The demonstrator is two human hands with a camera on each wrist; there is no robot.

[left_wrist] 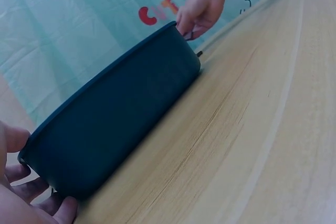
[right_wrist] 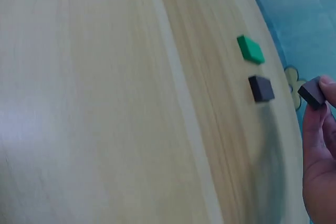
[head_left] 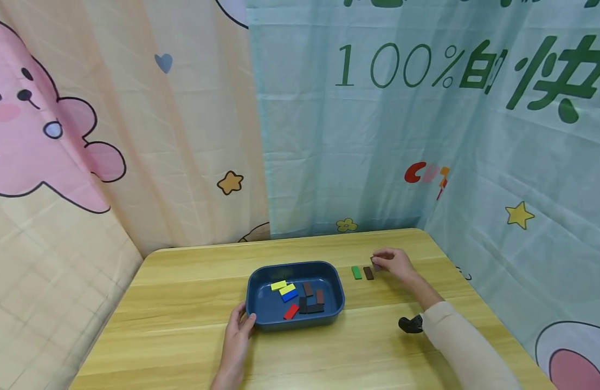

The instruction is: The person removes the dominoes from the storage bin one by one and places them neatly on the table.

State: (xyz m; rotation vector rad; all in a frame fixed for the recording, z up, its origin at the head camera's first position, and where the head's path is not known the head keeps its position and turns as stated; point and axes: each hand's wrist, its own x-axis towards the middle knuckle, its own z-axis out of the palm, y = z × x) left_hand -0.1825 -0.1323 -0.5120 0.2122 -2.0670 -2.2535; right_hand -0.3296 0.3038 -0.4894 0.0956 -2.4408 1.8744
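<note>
My left hand [head_left: 237, 340] grips the left front corner of a dark blue tray [head_left: 300, 324], thumb at the rim and fingers against the side in the left wrist view. Inside the tray lie small flat blocks: yellow blocks [head_left: 278, 285], a blue block [head_left: 290, 296], a red block [head_left: 291, 311], brown blocks [head_left: 307, 288] and black blocks [head_left: 315, 309]. To the right of the tray, my right hand [head_left: 398, 265] pinches a dark brown block [right_wrist: 312, 94] above the table. Beside it on the wood are a green block [right_wrist: 251, 50] and another dark brown block [right_wrist: 261, 88], set apart in a row.
The wooden table [head_left: 182, 303] ends at the back against hanging printed curtains [head_left: 339, 135], which also rise along the left and right sides. A black device [head_left: 410, 325] sits at my right wrist, near the sleeve cuff.
</note>
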